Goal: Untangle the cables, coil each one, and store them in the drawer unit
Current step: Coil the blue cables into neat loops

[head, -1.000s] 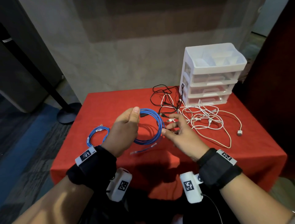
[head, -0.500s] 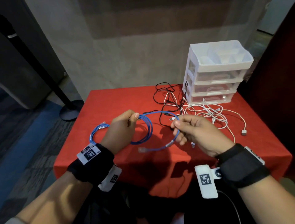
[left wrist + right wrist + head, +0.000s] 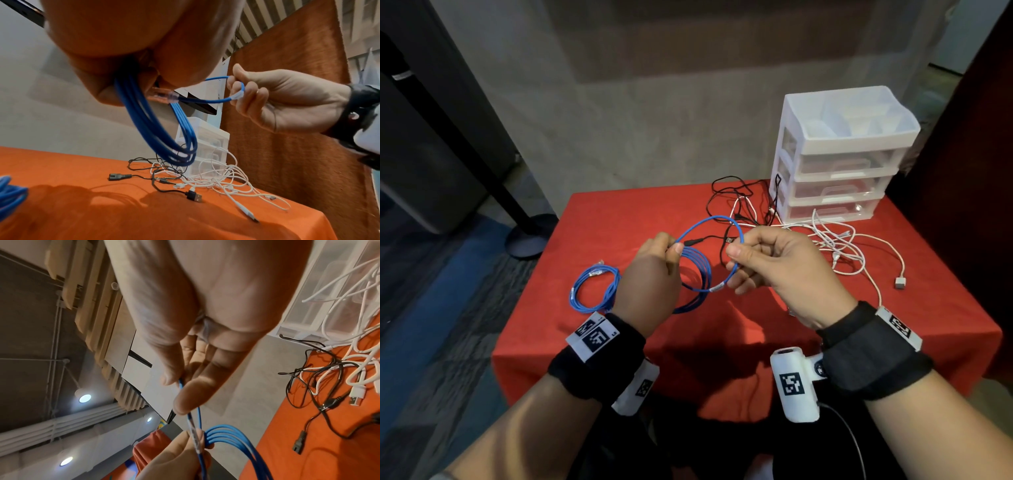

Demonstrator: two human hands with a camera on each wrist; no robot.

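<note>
Blue cable (image 3: 697, 270) coils hang pinched in the left hand (image 3: 650, 284); the right hand (image 3: 780, 270) pinches its loose end.

I can't read any text, brand or number here; the square black-and-white coded tags (image 3: 595, 337) on my wristbands (image 3: 599, 363) carry only patterns, no letters.

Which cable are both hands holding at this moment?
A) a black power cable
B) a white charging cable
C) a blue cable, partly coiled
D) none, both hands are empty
C: the left hand holds the loops of the blue cable while the right hand pinches its free end; the white cables and black cables lie on the table.
</note>
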